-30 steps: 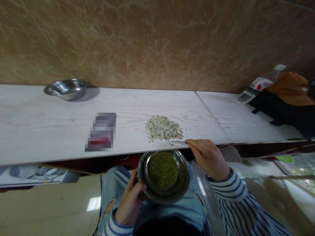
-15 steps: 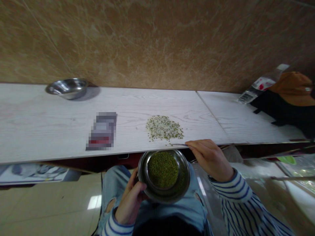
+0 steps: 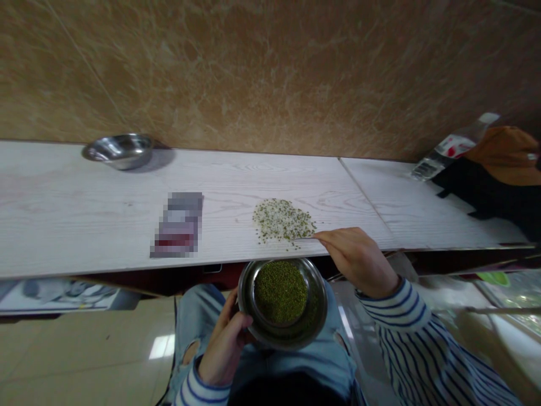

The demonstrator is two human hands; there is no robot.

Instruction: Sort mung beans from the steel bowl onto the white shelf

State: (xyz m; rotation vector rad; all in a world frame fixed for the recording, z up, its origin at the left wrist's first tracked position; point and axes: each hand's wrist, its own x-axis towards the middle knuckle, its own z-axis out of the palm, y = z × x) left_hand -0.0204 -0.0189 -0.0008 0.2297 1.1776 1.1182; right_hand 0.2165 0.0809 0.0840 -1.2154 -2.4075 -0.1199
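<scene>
Pale wood desk (image 3: 63, 214): steel bowl (image 3: 119, 150) far left, flat packet (image 3: 178, 224) in the middle, loose pile of green beans (image 3: 283, 220), then a bottle (image 3: 454, 145) and dark bag (image 3: 486, 194) far right.

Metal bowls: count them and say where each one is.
2. The far bowl stands on the table's left end, by the wall. The near bowl, full of green beans, is held by the left hand below the table edge. None looks hidden.

The long white wood-grain table (image 3: 84, 225) in front of me, set against a brown marbled stone wall (image 3: 270, 73).
A shallow round steel bowl (image 3: 119, 150) sits far left, close to the wall. A flat grey-and-red rectangular packet (image 3: 178, 224), blurred, lies near my edge. Far right, a clear plastic bottle with a red-and-white label (image 3: 454, 145) lies tilted beside an orange cap (image 3: 505, 155) on a black bag (image 3: 486, 194).
</scene>
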